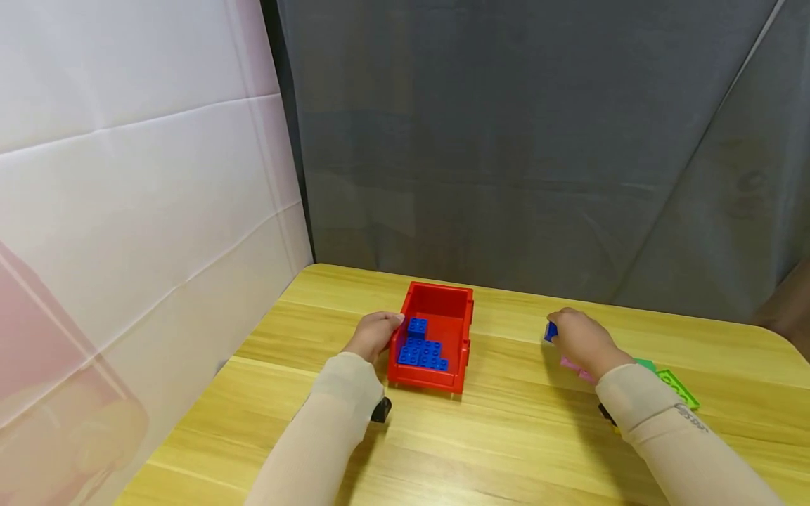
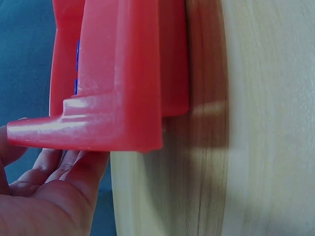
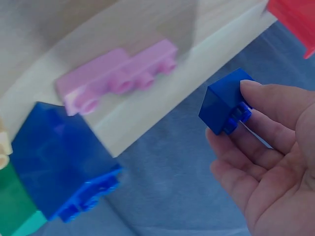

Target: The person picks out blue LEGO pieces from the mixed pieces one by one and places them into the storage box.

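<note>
My left hand point(image 1: 370, 335) grips the left wall of a red plastic bin point(image 1: 427, 383), its thumb at the rim. In the left wrist view the thumb and fingers lie on either side of the bin's edge point(image 2: 88, 132). Several blue toy bricks point(image 1: 419, 355) lie inside the bin, mostly at its near left. Off to the right, my right hand point(image 1: 583, 342) pinches a small blue brick point(image 3: 224, 101) between thumb and fingers, raised above the table. Its studs point towards the palm in the right wrist view.
Beneath the right hand and forearm lie pink bricks point(image 3: 115, 73), a larger blue brick point(image 3: 64, 157), a green brick point(image 3: 17, 201) and a lime green plate point(image 1: 678, 388). The wooden table point(image 1: 506, 436) ends at a grey curtain point(image 1: 506, 154); a pale cloth wall point(image 1: 145, 176) stands left.
</note>
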`<state>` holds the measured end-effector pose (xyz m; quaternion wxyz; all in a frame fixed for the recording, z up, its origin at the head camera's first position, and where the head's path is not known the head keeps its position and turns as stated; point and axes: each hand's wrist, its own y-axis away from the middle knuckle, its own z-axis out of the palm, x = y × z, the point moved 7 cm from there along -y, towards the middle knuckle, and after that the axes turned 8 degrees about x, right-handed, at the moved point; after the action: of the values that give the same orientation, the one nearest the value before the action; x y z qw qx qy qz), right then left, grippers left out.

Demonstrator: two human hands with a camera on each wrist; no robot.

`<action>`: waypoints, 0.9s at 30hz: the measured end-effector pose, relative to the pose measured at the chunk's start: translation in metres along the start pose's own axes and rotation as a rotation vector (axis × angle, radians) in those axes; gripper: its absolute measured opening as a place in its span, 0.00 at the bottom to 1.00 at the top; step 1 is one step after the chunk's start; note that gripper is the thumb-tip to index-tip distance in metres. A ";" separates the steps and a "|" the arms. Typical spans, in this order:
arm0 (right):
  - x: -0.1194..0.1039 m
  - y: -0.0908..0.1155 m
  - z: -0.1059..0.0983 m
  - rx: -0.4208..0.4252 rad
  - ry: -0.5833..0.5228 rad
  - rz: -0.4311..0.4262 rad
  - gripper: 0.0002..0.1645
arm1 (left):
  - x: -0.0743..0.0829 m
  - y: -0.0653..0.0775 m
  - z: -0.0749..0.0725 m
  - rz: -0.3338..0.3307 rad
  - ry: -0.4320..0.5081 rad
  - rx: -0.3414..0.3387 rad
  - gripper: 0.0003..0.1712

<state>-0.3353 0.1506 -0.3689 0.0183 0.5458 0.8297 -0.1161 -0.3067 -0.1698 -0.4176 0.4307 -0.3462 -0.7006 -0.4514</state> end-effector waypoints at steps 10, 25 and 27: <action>-0.024 0.002 -0.015 0.084 -0.042 -0.064 0.21 | -0.002 -0.001 0.003 -0.011 -0.001 0.002 0.20; -0.049 -0.002 -0.023 0.181 -0.027 -0.081 0.22 | -0.002 -0.003 0.001 -0.004 0.003 0.011 0.20; -0.052 -0.002 -0.024 0.190 -0.034 -0.087 0.22 | -0.001 -0.003 0.001 -0.004 -0.003 0.013 0.20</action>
<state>-0.3141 0.1074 -0.3374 -0.0245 0.5065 0.8373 -0.2044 -0.3093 -0.1702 -0.4202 0.4309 -0.3426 -0.7049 -0.4473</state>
